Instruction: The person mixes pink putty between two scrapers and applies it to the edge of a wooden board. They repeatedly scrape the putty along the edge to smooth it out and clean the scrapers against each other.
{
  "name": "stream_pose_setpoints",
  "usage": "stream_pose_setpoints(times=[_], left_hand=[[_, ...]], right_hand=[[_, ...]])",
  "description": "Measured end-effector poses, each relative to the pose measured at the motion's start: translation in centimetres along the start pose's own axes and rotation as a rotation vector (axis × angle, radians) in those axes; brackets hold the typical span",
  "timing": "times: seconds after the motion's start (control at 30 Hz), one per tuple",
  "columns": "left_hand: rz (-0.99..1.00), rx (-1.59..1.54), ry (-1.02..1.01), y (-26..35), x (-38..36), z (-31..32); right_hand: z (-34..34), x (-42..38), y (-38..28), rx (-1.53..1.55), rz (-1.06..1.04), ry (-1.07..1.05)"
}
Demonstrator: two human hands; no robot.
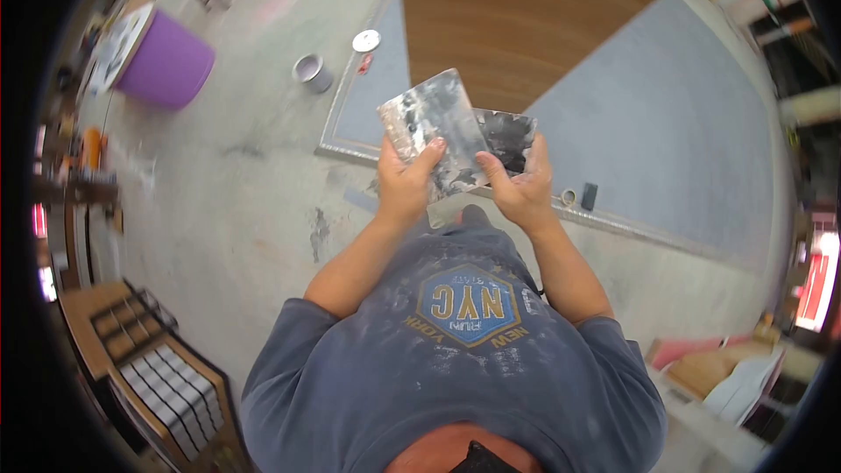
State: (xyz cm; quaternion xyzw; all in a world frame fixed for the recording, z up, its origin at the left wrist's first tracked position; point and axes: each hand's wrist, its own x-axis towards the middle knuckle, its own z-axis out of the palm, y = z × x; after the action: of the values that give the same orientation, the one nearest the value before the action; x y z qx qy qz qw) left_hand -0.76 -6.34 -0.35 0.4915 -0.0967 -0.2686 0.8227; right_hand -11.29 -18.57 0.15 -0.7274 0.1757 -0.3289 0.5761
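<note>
My left hand (405,177) is closed round a flat rectangular scraper (434,114), its thumb lying on the face. White and grey putty-like smears cover the metal. My right hand (524,182) grips a second, darker flat scraper (508,136), marked with black and pale patches. The lighter plate overlaps the darker one in this view, hiding part of it. Both plates are raised in front of my chest, tilted, above the near edge of a large grey panel (666,131).
A brown wood-grain section (491,17) fills the panel's middle. A paint can (313,74) and a white lid (366,40) stand to the left. Farther left is a purple bin (166,61). A tape roll (568,198) and a small dark block (590,196) lie near the panel's front edge.
</note>
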Motion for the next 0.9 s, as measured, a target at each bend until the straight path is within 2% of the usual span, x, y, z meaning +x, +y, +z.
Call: stream_pose_setpoints(times=[0.07,0.17,0.27,0.33,0.43,0.5,0.6,0.7,0.73,0.83,0.9], left_hand=[[0.082,0.019,0.022,-0.7,-0.2,-0.4],[0.154,0.115,0.063,-1.9,0.1,-0.4],[0.196,0.173,0.164,-3.8,0.7,-1.5],[0.283,0.153,0.278,-4.6,0.1,-1.2],[0.206,0.02,0.345,-6.0,-0.7,-2.3],[0.235,0.063,0.413,-6.3,-0.7,-2.8],[0.161,0.149,0.438,-6.0,-0.9,-5.1],[0.066,-0.185,0.373,-4.8,-1.3,-9.7],[0.103,-0.308,0.351,-4.0,-1.6,-10.7],[0.011,-0.658,0.076,-3.7,-2.2,-12.5],[-0.046,-0.737,0.183,-4.3,-1.6,-11.2]], right_hand=[[-0.2,0.9,-1.0,-0.034,0.086,-0.17],[-1.5,3.2,2.1,-0.281,-0.014,-0.475],[-1.0,5.8,3.6,-0.253,0.19,-0.717],[-0.1,5.3,3.6,-0.213,-0.009,-0.516],[1.8,4.3,6.6,-0.125,-0.256,-0.299],[2.0,4.8,6.1,-0.136,-0.189,-0.522],[3.0,7.5,8.0,-0.324,-0.109,-1.071],[4.6,7.8,9.1,-0.044,-0.237,-1.121],[4.5,8.6,7.2,-0.016,0.225,-1.235],[6.9,8.0,10.1,0.432,0.568,-0.874],[9.0,7.6,13.1,0.364,0.532,-0.907]])
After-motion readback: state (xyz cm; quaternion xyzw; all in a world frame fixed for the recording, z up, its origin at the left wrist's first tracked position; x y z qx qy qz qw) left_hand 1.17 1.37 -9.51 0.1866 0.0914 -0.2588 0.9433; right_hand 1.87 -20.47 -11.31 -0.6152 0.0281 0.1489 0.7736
